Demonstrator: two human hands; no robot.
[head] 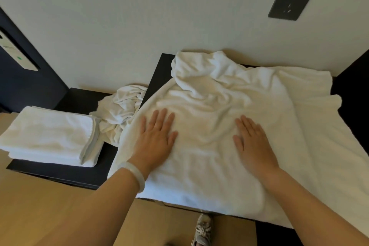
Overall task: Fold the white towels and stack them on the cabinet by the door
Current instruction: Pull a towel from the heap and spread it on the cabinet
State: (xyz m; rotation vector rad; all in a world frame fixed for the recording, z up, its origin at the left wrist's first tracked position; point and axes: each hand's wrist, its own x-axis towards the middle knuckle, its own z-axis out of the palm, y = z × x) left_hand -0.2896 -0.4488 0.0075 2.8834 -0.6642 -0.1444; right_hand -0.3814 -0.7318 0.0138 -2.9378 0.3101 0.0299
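Progress is looking like roughly a third, judging by how things are lying. Folded stack (50,136), two towels as far as I can tell, is sitting square on the low dark cabinet top (95,173) at the left, near the dark door (30,86), so that part is reading as done. Crumpled towel (121,110) is lying bunched just beside the stack, touching it, not yet folded. Big towel (219,106) is lying spread over the higher dark surface (157,74) against the wall, near edge hanging off toward the person, far left corner heaped in a thick roll, with wrinkles running across the middle. Left hand (157,136) and right hand (251,142) are both pressing flat on it, fingers straight, palms down, well apart and gripping nothing; I'm reading this as smoothing before the first fold. Fabric is looking like thick, soft terry, holding creases and sagging at the overhang. The folded pieces are showing flat hemmed edges. White bracelet (133,173) is sitting on the left wrist. Left to do: fold this one, fold the crumpled one, stack both.
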